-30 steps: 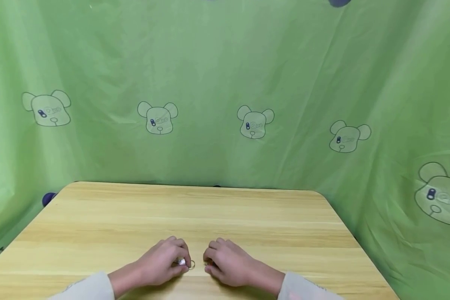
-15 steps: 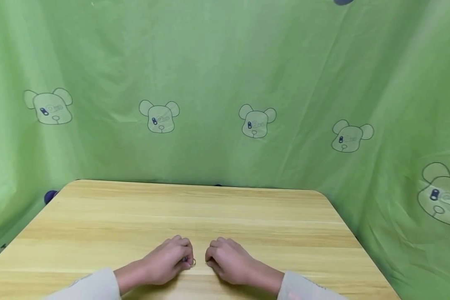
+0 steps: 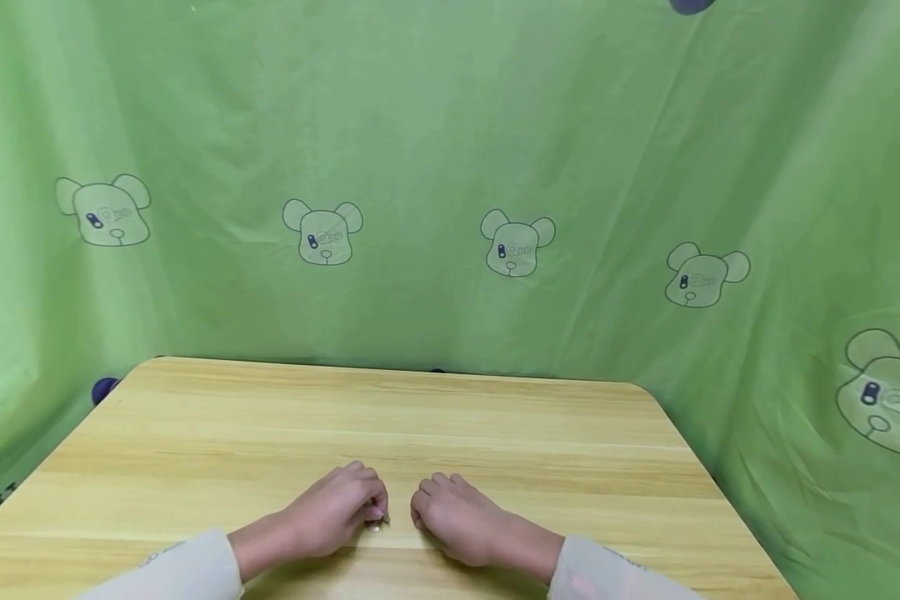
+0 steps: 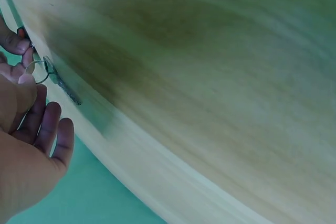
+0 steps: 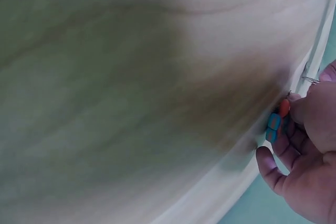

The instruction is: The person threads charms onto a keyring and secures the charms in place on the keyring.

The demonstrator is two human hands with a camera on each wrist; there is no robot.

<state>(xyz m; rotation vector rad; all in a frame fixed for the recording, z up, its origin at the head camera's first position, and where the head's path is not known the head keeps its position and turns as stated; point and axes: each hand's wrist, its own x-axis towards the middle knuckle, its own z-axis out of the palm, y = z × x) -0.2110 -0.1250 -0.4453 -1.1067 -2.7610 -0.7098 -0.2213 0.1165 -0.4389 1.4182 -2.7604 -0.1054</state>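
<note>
Both hands rest knuckles-up near the front edge of the wooden bench [image 3: 390,417], close together but not touching. The left hand [image 3: 337,512] has its fingers curled in, and its grip is closed on a small metal key ring [image 4: 37,72]: the left wrist view shows the thin wire loop pinched between the fingertips [image 4: 25,80], with a short metal piece hanging off it against the bench surface. From the head camera only a glint of that ring shows at the tips of the left fingers, just above the wood.

The right hand [image 3: 457,521] is likewise curled, grip clenched around a small charm [image 5: 276,121] (orange at the top, blue blocks below), which peeks out between thumb and fingers in the right wrist view. A sliver of bright metal sits at the upper edge of that hand; it may be a second ring or a clasp, but the blur makes it hard to say. The charm lies right at the bench surface, just beside the gap between the two hands.

Pale sleeves [image 3: 187,571] cover both forearms. Behind and around the bench hangs a green curtain [image 3: 450,167] printed with bear faces.
</note>
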